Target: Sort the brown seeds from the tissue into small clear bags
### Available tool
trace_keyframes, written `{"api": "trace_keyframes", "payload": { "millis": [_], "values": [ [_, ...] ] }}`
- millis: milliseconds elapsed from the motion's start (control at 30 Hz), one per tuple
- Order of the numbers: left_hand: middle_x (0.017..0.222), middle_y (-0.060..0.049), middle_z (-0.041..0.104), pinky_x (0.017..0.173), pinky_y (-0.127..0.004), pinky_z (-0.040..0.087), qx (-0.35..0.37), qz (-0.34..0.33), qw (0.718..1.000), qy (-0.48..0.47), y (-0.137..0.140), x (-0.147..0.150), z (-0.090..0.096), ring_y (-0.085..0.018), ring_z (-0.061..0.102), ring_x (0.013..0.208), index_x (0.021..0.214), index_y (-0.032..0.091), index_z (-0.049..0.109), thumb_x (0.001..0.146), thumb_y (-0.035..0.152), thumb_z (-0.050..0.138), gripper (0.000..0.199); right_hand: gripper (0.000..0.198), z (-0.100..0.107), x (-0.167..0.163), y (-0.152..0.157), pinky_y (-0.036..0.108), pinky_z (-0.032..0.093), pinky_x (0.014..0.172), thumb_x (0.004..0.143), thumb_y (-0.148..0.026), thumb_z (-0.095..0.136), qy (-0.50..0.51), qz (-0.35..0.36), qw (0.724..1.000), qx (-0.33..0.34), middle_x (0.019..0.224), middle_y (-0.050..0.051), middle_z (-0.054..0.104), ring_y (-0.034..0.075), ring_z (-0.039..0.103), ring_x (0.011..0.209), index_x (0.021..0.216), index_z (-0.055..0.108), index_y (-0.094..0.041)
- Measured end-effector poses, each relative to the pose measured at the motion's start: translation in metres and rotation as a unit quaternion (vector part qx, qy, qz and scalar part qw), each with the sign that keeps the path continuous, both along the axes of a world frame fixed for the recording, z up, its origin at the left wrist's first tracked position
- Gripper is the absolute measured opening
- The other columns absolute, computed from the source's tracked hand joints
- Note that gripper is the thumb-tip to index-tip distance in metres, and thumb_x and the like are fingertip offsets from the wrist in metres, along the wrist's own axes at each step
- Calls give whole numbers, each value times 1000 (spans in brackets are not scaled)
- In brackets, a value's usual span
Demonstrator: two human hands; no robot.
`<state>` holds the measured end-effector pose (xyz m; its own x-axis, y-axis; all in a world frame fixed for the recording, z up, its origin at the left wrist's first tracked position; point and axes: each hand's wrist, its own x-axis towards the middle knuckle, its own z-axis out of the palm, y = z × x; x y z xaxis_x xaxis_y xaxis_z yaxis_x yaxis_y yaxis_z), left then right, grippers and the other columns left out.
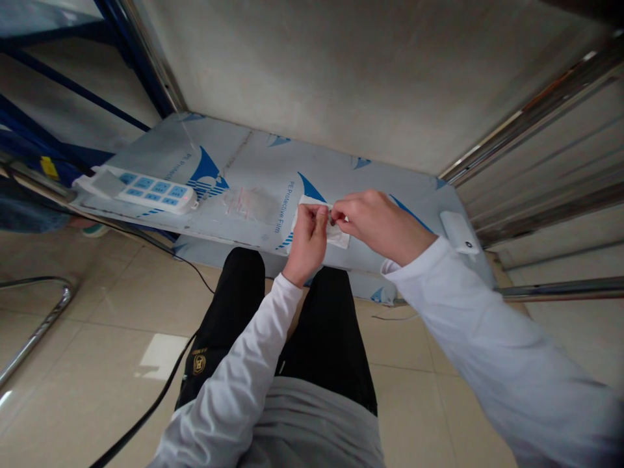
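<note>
My left hand [311,234] is closed in a pinch above a small white paper or tissue [340,238] on the bench. Close beside it, my right hand [368,218] pinches with thumb and forefinger. Between the fingertips is something small and dark, too tiny to name, and I cannot tell which hand bears it. The white paper lies flat under both hands, partly covered by them. A clear plastic bag [249,204] lies to the left of my hands.
The bench top [253,162] wears printed protective film. A white power strip [156,190] with blue sockets lies at its left end. To the right is a white box-like device [458,232]. A black cable [160,396] runs beside my leg, and blue shelving [131,65] stands at left.
</note>
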<state>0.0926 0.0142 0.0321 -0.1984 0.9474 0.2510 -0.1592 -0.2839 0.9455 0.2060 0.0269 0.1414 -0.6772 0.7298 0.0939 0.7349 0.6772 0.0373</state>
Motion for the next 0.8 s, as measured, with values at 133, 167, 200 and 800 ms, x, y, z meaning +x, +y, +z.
{"api": "trace_keyframes", "payload": {
  "millis": [133, 167, 200, 800],
  "values": [
    [83, -1, 53, 75, -27, 45, -3, 20, 1000, 2, -1, 2, 0, -12, 54, 79, 88, 20, 46, 91, 44, 45, 23, 11, -3, 3, 4, 27, 37, 63, 83, -15, 59, 36, -2, 999, -20, 72, 3, 65, 16, 58, 66, 75, 65, -18],
    [83, -2, 53, 76, -27, 45, -3, 25, 1000, 3, -1, 2, 1, -12, 54, 80, 87, 20, 46, 91, 43, 46, 23, 11, -4, 4, 5, 26, 37, 63, 83, -15, 59, 48, -3, 998, -29, 72, 2, 65, 15, 57, 65, 75, 65, -18],
    [83, -2, 53, 76, -28, 45, -5, 28, 1000, 4, -1, 2, 1, -13, 54, 80, 87, 21, 46, 91, 43, 46, 22, 11, -5, 4, 5, 26, 37, 63, 83, -15, 58, 61, -4, 997, -37, 72, 2, 65, 14, 57, 64, 76, 66, -18],
    [76, 2, 48, 64, -24, 45, -31, 38, 998, -32, -6, 0, 9, -10, 50, 68, 86, 21, 45, 90, 45, 46, 24, 24, -31, 11, -6, 25, 52, 62, 85, -37, 57, 364, -78, 895, -247, 88, 3, 72, 15, 66, 69, 92, 70, -19]
  ]
}}
